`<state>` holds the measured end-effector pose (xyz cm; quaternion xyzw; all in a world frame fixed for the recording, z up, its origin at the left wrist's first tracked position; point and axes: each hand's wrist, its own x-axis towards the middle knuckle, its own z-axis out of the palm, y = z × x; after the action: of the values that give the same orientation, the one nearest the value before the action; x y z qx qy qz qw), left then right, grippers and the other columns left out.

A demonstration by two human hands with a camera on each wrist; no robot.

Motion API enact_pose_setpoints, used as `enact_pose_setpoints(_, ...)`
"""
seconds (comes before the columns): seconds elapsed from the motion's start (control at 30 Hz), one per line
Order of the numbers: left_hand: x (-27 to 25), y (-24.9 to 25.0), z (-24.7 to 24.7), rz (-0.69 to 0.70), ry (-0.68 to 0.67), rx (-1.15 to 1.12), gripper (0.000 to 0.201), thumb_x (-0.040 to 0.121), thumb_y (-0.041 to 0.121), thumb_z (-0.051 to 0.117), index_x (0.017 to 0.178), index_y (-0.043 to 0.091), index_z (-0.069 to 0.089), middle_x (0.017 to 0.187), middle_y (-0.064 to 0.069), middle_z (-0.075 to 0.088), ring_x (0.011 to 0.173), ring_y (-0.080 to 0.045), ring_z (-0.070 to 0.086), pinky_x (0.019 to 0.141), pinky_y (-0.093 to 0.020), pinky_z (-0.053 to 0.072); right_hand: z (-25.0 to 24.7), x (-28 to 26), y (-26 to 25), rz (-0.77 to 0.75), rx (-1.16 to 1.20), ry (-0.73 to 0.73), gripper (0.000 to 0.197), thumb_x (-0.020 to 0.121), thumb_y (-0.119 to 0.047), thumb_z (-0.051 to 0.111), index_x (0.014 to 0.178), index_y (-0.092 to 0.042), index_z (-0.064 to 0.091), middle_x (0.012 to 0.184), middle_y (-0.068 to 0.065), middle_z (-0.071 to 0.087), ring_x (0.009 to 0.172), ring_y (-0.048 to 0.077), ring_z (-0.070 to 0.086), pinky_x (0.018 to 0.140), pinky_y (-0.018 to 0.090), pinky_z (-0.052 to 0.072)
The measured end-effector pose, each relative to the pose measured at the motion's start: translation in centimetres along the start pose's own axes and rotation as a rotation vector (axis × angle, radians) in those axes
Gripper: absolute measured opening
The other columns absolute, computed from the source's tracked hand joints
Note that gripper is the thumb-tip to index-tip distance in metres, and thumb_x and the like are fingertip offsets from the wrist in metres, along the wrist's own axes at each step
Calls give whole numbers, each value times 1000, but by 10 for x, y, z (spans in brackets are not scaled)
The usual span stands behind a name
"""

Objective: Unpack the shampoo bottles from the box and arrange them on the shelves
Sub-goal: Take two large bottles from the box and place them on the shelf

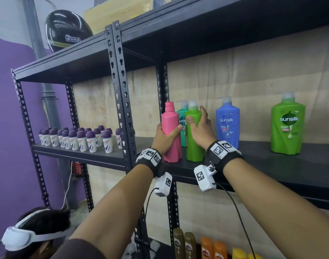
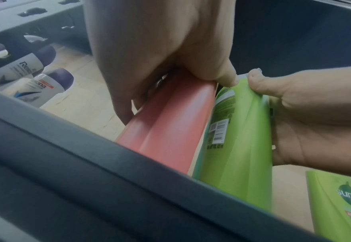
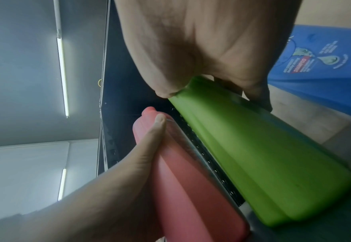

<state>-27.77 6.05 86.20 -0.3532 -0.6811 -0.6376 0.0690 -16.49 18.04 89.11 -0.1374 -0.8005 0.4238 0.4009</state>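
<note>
While the pink bottle [image 1: 171, 133] is standing upright near the front edge of the black shelf [image 1: 272, 165], just beside the shelf's left upright post, the left hand [image 1: 164, 136] is gripping it around the middle, with the thumb curling across its front. The right hand [image 1: 201, 128] is wrapping around the upper body of the green bottle [image 1: 193, 135], which is standing just to the right of the pink one, thumb on its near face and fingers reaching behind it. A teal bottle [image 1: 182, 118] is sitting directly behind these two. Farther right along the same shelf, a blue Sunsilk pump bottle [image 1: 228, 124] and a large green Sunsilk pump bottle [image 1: 288, 126] are standing well apart from each other. On the neighbouring shelf to the left, rows of purple-capped roll-on deodorants [image 1: 79, 139] are standing. Gold, orange and yellow bottles [image 1: 206, 247] are showing on the shelf below.
</note>
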Motion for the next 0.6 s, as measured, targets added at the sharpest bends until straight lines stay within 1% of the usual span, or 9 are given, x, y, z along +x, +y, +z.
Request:
enact_pose_setpoints(0.1, 2, 3, -2, -21, -12, 34, 80, 86, 51, 78, 143, 13, 37, 120, -5, 62, 103, -22, 67, 88, -40, 59, 0, 1, -2, 21, -46, -16, 77, 104, -58, 40, 162, -33, -4, 153, 23, 38, 129, 40, 53, 94, 38, 41)
enact_pose_setpoints(0.17, 1, 5, -4, -39, -23, 76, 83, 86, 54, 76, 145, 12, 35, 126, -10, 62, 107, -26, 67, 93, -45, 59, -1, 2, -5, 40, -83, -27, 80, 105, -56, 40, 163, -31, -9, 153, 24, 40, 129, 40, 54, 92, 38, 42)
enact_pose_setpoints(0.27, -7, 8, -6, -63, -32, 127, 85, 87, 58, 72, 147, 12, 35, 131, -12, 61, 112, -29, 66, 97, -49, 57, -6, -1, -8, 61, -158, -67, 84, 106, -48, 44, 162, -28, -15, 151, 23, 43, 120, 39, 60, 85, 35, 45)
enact_pose_setpoints(0.33, -18, 4, -6, -66, -20, 179, 81, 89, 58, 70, 147, 12, 37, 134, -12, 61, 113, -28, 65, 98, -45, 56, -11, -11, -6, 70, -173, -108, 90, 103, -39, 53, 163, -28, -13, 150, 19, 44, 118, 35, 61, 92, 40, 52)
enact_pose_setpoints(0.43, -43, -5, -7, -38, 31, 267, 74, 94, 50, 68, 151, 13, 37, 139, -9, 59, 113, -21, 61, 95, -36, 52, -20, -40, 3, 7, -190, -129, 86, 98, -39, 59, 163, -29, 4, 158, 11, 34, 135, 32, 48, 112, 49, 43)
enact_pose_setpoints(0.5, -62, -11, -5, -30, 49, 279, 75, 97, 43, 67, 156, 13, 33, 144, -10, 53, 123, -22, 58, 106, -39, 49, -26, -63, 11, -97, -264, -122, 76, 99, -40, 59, 161, -27, 16, 159, 8, 29, 143, 30, 38, 119, 48, 34)
enact_pose_setpoints(0.53, -72, -13, -5, -24, 62, 281, 75, 97, 41, 66, 158, 14, 31, 145, -10, 50, 126, -22, 56, 110, -36, 46, -30, -75, 15, -150, -277, -110, 70, 99, -40, 59, 159, -26, 24, 155, 6, 32, 143, 28, 37, 120, 44, 32)
enact_pose_setpoints(0.57, -83, -14, -4, -10, 86, 285, 73, 97, 39, 66, 157, 15, 33, 143, -9, 47, 125, -19, 54, 109, -27, 43, -33, -87, 19, -188, -273, -95, 63, 100, -38, 59, 155, -25, 33, 149, 5, 36, 141, 25, 38, 118, 39, 32)
enact_pose_setpoints(0.6, -93, -15, -4, 20, 118, 291, 68, 97, 37, 66, 155, 15, 38, 140, -7, 46, 120, -14, 52, 103, -14, 38, -36, -98, 22, -222, -267, -78, 56, 100, -37, 60, 150, -24, 41, 142, 2, 41, 136, 21, 42, 115, 35, 34)
